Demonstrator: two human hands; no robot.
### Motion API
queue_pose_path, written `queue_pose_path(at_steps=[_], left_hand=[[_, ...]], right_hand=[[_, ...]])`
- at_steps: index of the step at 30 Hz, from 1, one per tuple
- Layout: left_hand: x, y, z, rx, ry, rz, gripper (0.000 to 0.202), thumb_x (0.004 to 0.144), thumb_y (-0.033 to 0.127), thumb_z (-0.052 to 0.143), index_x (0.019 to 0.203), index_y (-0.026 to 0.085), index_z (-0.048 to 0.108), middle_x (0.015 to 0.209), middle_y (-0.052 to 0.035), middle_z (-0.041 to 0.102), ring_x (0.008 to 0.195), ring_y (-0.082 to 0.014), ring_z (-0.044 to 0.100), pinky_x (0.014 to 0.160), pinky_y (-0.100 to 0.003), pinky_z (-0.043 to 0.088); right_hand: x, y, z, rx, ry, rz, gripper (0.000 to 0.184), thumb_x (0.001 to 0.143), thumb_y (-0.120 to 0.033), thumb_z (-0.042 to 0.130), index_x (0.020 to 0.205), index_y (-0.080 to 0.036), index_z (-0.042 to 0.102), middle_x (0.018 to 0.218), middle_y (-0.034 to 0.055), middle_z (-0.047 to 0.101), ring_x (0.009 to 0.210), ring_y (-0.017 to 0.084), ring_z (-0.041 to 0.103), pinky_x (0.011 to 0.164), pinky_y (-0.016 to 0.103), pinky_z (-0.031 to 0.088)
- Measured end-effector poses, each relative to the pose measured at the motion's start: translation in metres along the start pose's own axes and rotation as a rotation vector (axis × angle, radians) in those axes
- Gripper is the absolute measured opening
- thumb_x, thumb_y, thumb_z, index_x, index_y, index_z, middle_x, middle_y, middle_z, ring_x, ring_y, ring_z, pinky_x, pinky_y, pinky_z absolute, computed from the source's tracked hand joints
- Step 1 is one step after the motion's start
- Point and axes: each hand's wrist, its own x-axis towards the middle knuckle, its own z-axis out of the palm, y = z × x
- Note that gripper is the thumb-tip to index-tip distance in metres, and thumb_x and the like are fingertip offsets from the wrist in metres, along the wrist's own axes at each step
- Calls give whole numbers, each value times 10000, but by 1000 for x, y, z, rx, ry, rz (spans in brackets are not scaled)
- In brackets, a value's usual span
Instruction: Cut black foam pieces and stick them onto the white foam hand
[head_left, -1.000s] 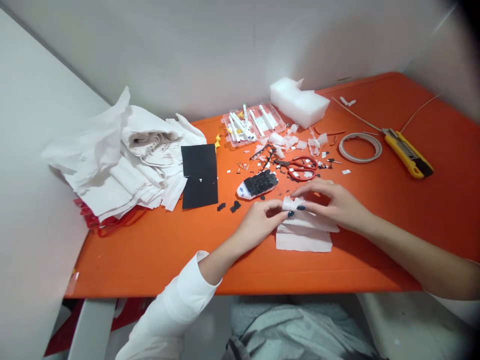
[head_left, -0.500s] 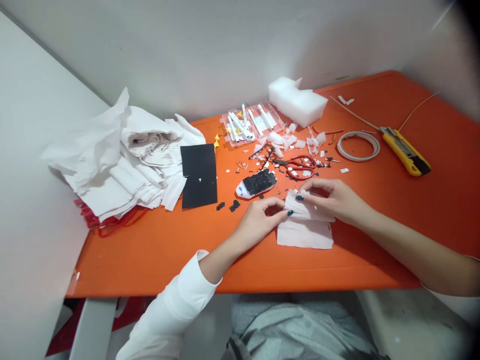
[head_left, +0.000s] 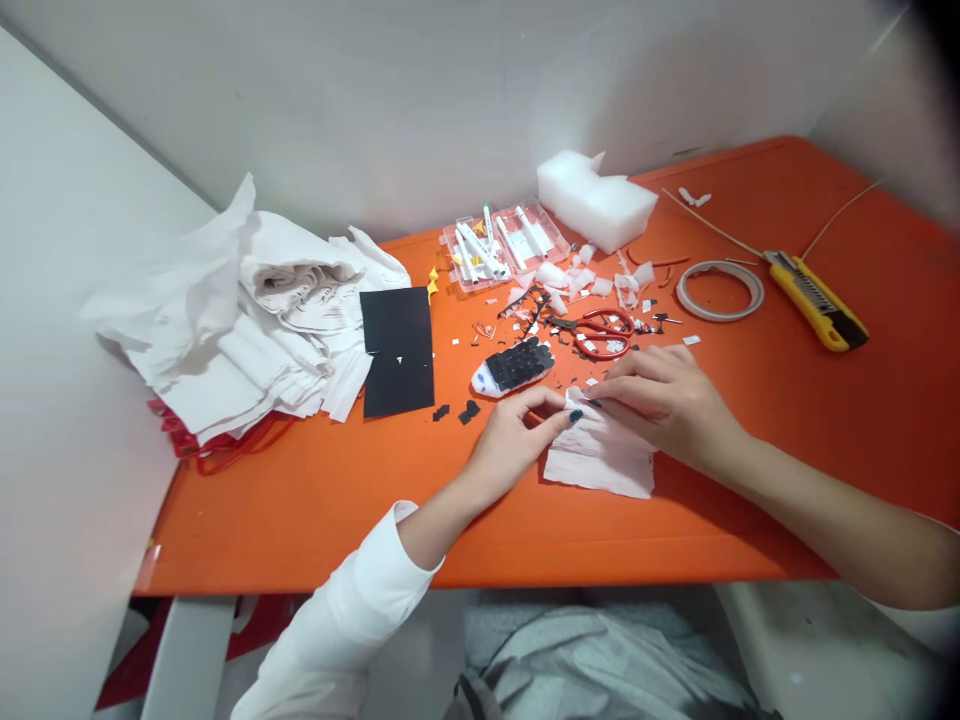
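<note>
A thin sheet of white paper (head_left: 600,465), crinkled like tissue, lies in front of me with its far edge folded over. My left hand (head_left: 517,435) pinches the far left corner between thumb and fingers. On the far edge, my right hand (head_left: 667,400) is closed with thumb and fingertips on the paper and covers its right part. Just beyond my left hand rests a small foam piece (head_left: 514,368), pointed and white with blue marks at one end, covered in overlapping black scales. Red-handled scissors (head_left: 604,335) lie behind the right hand.
White paper is heaped (head_left: 217,310) at left beside a black sheet (head_left: 399,370). Behind stand a clear case of markers (head_left: 510,245) and a white foam block (head_left: 596,205). A tape roll (head_left: 720,292) and yellow box cutter (head_left: 817,303) lie right, with scraps scattered mid-table.
The paper has shifted slightly left and turned a little. My right hand has turned over the far edge, hiding more of the sheet; my left hand keeps its pinch.
</note>
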Motion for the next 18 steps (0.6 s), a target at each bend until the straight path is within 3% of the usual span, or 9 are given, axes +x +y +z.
queue_pose_path(at_steps=[6,11,16,18], left_hand=[[1,0,0,63,9,39,121,838,264,605,844,155,657,878,-20,660,842,-133,597,746,-219,447],[0,-1,1,70,-16,-11,148,826,310,621,857,165,635,851,-7,663,786,-124,602,698,-211,446],[-4,1,-3,290,-171,-51,209,876,345,538,776,174,606,722,11,661,651,-111,577,628,-218,415],[-5,2,-5,439,-155,11,219,884,343,527,756,179,596,712,12,656,644,-113,566,627,-228,397]], right_hand=[[0,-1,0,-32,-10,-15,164,919,-293,557,916,-259,717,818,45,679,789,191,584,718,344,323],[0,5,1,112,-12,71,136,899,-271,572,875,-217,695,823,55,697,785,191,608,700,310,381],[-1,25,11,116,-50,186,73,850,-248,631,868,-215,694,825,37,717,727,185,621,686,295,403],[1,29,17,58,-57,197,60,831,-243,659,876,-215,688,793,26,710,728,194,615,710,309,394]])
